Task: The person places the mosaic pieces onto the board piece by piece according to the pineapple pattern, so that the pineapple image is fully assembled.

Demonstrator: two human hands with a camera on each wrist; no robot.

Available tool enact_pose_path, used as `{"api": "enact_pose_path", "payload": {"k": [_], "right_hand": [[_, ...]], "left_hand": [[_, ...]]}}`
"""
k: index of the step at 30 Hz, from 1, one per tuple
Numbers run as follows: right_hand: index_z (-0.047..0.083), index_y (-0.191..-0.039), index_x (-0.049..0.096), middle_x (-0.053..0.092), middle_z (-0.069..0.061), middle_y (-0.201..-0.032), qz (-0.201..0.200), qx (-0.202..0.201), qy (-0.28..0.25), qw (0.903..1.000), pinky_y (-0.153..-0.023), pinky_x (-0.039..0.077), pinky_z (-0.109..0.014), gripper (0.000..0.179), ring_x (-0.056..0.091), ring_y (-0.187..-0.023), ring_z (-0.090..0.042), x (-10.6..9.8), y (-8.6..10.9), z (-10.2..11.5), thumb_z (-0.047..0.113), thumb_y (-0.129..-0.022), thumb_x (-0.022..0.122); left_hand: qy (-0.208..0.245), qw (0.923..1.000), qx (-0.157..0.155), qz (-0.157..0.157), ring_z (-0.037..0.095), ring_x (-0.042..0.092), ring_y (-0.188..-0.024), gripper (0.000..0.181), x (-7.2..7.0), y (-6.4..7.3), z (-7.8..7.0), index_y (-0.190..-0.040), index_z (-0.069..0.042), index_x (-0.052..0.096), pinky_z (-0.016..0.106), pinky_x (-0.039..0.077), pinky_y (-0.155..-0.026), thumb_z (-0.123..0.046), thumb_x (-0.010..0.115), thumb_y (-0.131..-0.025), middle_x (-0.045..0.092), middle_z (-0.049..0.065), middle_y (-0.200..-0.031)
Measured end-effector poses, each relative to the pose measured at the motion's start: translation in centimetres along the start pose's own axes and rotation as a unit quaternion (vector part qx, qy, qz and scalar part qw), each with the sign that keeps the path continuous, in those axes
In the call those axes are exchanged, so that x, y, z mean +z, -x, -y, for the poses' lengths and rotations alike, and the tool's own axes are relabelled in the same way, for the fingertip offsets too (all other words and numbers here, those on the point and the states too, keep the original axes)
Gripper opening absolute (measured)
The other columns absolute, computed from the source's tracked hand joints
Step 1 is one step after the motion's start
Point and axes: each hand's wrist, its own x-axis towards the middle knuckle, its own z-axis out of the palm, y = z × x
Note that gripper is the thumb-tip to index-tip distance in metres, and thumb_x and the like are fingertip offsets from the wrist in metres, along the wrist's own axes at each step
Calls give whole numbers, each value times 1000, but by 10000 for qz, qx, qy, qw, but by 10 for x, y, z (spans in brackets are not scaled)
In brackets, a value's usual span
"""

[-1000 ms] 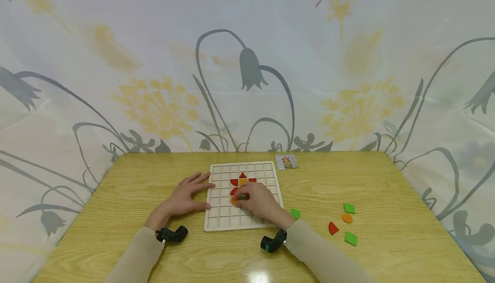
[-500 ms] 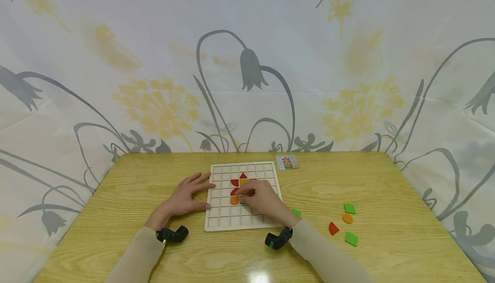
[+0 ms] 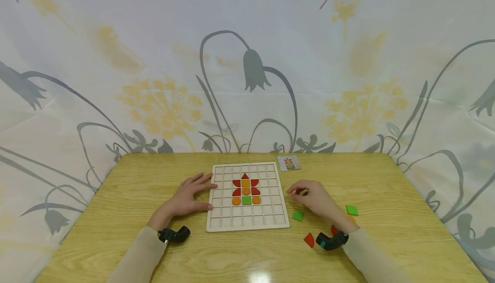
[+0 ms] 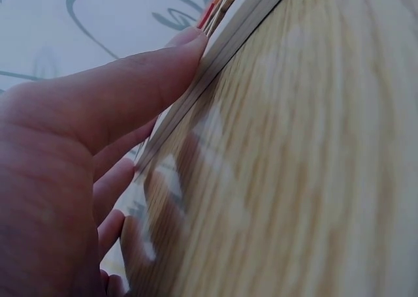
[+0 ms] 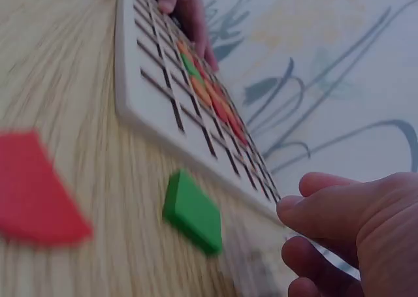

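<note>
My left hand (image 3: 189, 197) lies at the left edge of a white grid board (image 3: 228, 223), fingers spread, thumb and fingertips on its rim. In the left wrist view the thumb (image 4: 150, 81) presses the board's edge. On the board sit a red triangle (image 3: 245, 176), several red quarter-circles (image 3: 237, 183), a yellow-orange square (image 3: 245, 183), orange discs (image 3: 236, 200) and a green square (image 3: 246, 200). My right hand (image 3: 319, 199) hovers right of the board, fingers loosely bent and holding nothing. Just below its fingertips lies a loose green tile (image 3: 297, 215), also seen in the right wrist view.
A pattern card (image 3: 288, 163) lies behind the board's right corner. A loose red quarter-circle (image 3: 309, 240) rests near the right wrist. Another green tile (image 3: 352, 210) and an orange disc (image 3: 351, 219) lie beyond the forearm, which partly covers the disc. A flowered curtain hangs behind the table.
My right hand has let go of the green square between the two lower orange discs and moved right, off the board. My left hand keeps its place.
</note>
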Motion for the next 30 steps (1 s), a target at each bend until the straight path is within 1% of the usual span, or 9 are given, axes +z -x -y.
{"api": "enact_pose_path", "payload": {"k": [4, 6, 9, 13, 16, 20, 23, 25, 30], "right_hand": [[11, -100, 76, 71, 1, -99, -101, 75, 280, 9995, -71, 55, -28, 11, 63, -84, -9, -29, 30, -22, 7, -90, 74], [11, -100, 76, 71, 1, -97, -167, 0, 390, 9991, -70, 55, -27, 11, 63, -83, -6, -44, 44, -31, 7, -90, 74], [9, -100, 76, 71, -1, -97, -174, 18, 239, 9996, -69, 55, -26, 10, 63, -83, -6, -66, 62, -41, 6, -91, 73], [6, -101, 75, 72, -2, -98, -4, -4, -67, 10000, -65, 54, -26, 11, 64, -83, -7, -90, 78, -50, 4, -91, 72], [6, -102, 75, 71, -1, -102, 304, -241, -170, 9991, -64, 52, -25, 13, 63, -84, -7, -104, 84, -57, 1, -90, 71], [5, -106, 74, 71, -5, -108, 989, -630, -320, 9926, -72, 52, -23, 18, 63, -95, -5, -114, 87, -64, -2, -89, 71], [6, -108, 75, 71, -6, -111, 1353, -728, -268, 9878, -79, 52, -21, 20, 60, -103, -1, -116, 87, -68, 0, -89, 73], [7, -107, 75, 70, -7, -111, 1423, -716, -189, 9870, -80, 51, -20, 20, 59, -105, 1, -116, 86, -69, 1, -88, 74], [8, -102, 75, 71, -4, -106, 1370, -601, -99, 9887, -77, 50, -20, 17, 59, -99, 0, -113, 84, -68, 2, -86, 76]], "left_hand": [[-25, 10000, -21, 17, 39, 17, -149, 61, -1, 1, 0, -138, -17, 63, 64, 11, -114, -42, 77, -85, 33, 8, -160], [-25, 10000, 16, -1, 39, 17, -148, 60, -2, 1, -1, -137, -16, 63, 64, 10, -113, -42, 77, -85, 33, 9, -160], [-58, 9999, 96, -45, 41, 18, -147, 60, -3, 1, -2, -137, -15, 63, 66, 11, -112, -41, 77, -85, 34, 11, -159], [-45, 10000, 75, -40, 42, 19, -147, 61, -4, 1, -3, -137, -14, 63, 67, 11, -112, -41, 77, -84, 34, 12, -159], [-1, 10000, 6, 20, 40, 17, -148, 61, -2, 0, -2, -138, -15, 63, 65, 9, -113, -41, 77, -85, 33, 10, -160], [1, 10000, 42, 14, 40, 17, -148, 60, 0, 0, 0, -138, -15, 62, 66, 10, -113, -40, 77, -85, 33, 10, -160], [-9, 10000, 63, 5, 40, 17, -148, 60, 0, 0, 0, -138, -15, 62, 66, 10, -113, -40, 77, -85, 33, 11, -159], [4, 10000, 44, 23, 40, 17, -148, 60, 0, -1, 0, -138, -15, 62, 65, 10, -113, -41, 77, -85, 33, 10, -160], [31, 10000, 9, 53, 38, 16, -149, 61, 0, 0, 0, -138, -16, 62, 64, 10, -114, -42, 77, -85, 32, 8, -160]]}}
